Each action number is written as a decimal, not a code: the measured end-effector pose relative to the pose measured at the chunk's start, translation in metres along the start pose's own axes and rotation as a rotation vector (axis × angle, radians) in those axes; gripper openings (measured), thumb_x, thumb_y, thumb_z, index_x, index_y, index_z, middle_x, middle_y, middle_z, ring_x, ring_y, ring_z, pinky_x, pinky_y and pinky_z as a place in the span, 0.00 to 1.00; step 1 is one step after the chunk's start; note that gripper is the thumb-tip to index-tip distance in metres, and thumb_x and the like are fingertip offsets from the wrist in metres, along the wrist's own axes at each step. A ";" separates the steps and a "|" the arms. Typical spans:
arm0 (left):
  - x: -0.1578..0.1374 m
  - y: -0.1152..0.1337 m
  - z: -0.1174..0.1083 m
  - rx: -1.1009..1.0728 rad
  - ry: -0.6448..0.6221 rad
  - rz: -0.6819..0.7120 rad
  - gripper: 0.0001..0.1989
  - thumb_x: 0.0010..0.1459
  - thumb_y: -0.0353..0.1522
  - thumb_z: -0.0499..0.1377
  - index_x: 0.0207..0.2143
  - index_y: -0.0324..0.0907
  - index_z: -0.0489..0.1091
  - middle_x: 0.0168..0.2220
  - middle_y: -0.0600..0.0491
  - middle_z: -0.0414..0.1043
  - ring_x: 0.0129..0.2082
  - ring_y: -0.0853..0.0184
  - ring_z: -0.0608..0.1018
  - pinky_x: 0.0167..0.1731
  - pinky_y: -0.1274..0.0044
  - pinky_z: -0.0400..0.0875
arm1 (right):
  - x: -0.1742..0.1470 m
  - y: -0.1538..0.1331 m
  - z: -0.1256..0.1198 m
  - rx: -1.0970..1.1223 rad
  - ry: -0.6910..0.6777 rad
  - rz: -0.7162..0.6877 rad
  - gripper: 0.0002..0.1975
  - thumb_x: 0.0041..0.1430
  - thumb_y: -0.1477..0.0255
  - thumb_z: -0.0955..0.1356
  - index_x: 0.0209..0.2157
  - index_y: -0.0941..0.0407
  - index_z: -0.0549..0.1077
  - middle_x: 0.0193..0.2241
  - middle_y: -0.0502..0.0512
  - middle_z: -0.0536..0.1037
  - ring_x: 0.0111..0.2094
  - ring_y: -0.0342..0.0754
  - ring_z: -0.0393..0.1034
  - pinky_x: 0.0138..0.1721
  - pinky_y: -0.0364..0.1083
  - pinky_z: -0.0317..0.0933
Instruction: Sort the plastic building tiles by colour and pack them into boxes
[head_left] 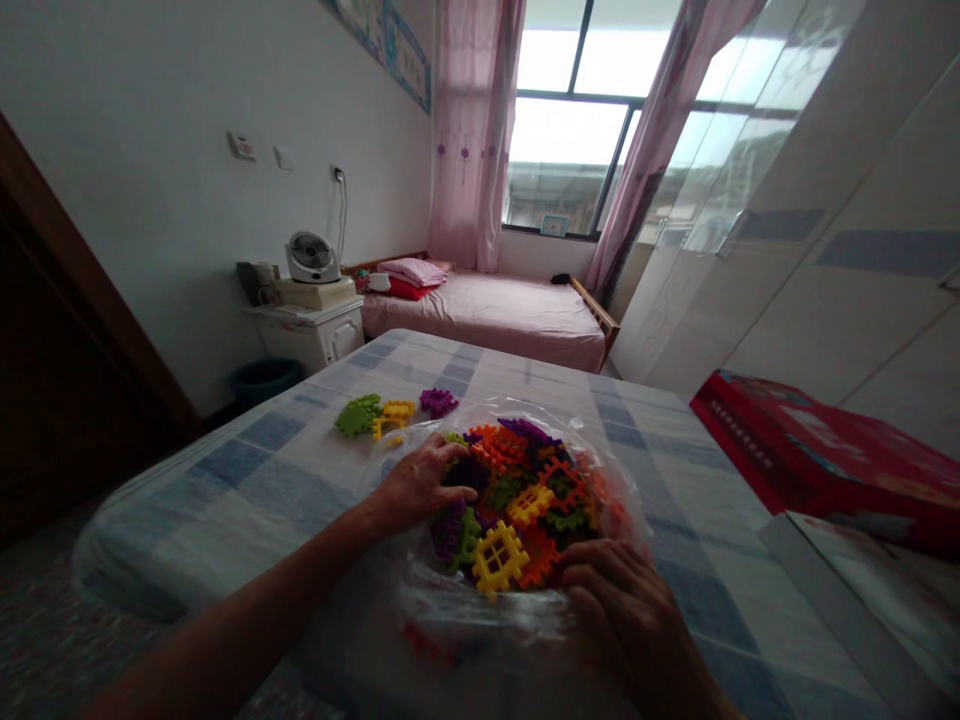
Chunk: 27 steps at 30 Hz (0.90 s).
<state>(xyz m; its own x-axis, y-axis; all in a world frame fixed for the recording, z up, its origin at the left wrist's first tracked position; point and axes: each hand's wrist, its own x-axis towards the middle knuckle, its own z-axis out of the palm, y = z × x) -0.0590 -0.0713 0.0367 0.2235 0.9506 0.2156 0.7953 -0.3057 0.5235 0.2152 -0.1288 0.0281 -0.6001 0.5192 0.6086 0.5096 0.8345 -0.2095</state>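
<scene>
A clear plastic bag [480, 605] stands opened on the table in front of me, full of interlocking plastic building pieces in orange, purple, green and yellow. My left hand [420, 487] reaches over the bag's left rim, its thumb and fingers bent around a dark purple building piece [468, 474]. At the near right rim, the fingers of my right hand [626, 605] are curled over the bag's edge. Between the hands lies a yellow window-shaped piece [499, 558], with another yellow piece [529, 505] just behind it. The right fingertips are partly hidden.
Left of the bag, a green piece [358, 415], yellow pieces [397, 409] and a purple piece [438, 402] lie on the checked tablecloth [262, 480]. A red box [825, 460] and a white box [855, 590] are at the right. Beyond stand a bed [495, 310] and a nightstand [322, 330].
</scene>
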 end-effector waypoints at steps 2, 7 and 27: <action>-0.001 0.000 0.000 -0.031 0.043 -0.010 0.20 0.47 0.39 0.63 0.43 0.42 0.69 0.43 0.50 0.68 0.40 0.64 0.73 0.41 0.73 0.68 | 0.000 0.000 0.001 0.005 0.005 0.000 0.11 0.64 0.76 0.58 0.32 0.55 0.70 0.32 0.50 0.73 0.36 0.42 0.67 0.43 0.44 0.59; -0.002 -0.003 -0.002 -0.100 0.049 -0.075 0.15 0.46 0.37 0.63 0.36 0.42 0.67 0.34 0.54 0.72 0.32 0.66 0.73 0.33 0.75 0.66 | 0.001 0.001 0.001 0.027 -0.008 0.006 0.11 0.64 0.76 0.58 0.32 0.55 0.69 0.32 0.51 0.73 0.36 0.42 0.66 0.42 0.44 0.58; 0.013 -0.005 -0.033 0.031 0.238 0.067 0.19 0.61 0.41 0.47 0.44 0.45 0.73 0.43 0.52 0.75 0.41 0.66 0.76 0.43 0.76 0.66 | -0.002 0.006 0.004 0.011 -0.002 -0.022 0.11 0.64 0.77 0.58 0.32 0.55 0.69 0.32 0.51 0.73 0.36 0.42 0.68 0.42 0.43 0.60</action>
<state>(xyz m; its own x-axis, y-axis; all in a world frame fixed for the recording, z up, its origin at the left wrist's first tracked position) -0.0786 -0.0590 0.0647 0.1400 0.8877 0.4387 0.8007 -0.3621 0.4772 0.2169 -0.1239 0.0224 -0.6122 0.5012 0.6115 0.4892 0.8477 -0.2051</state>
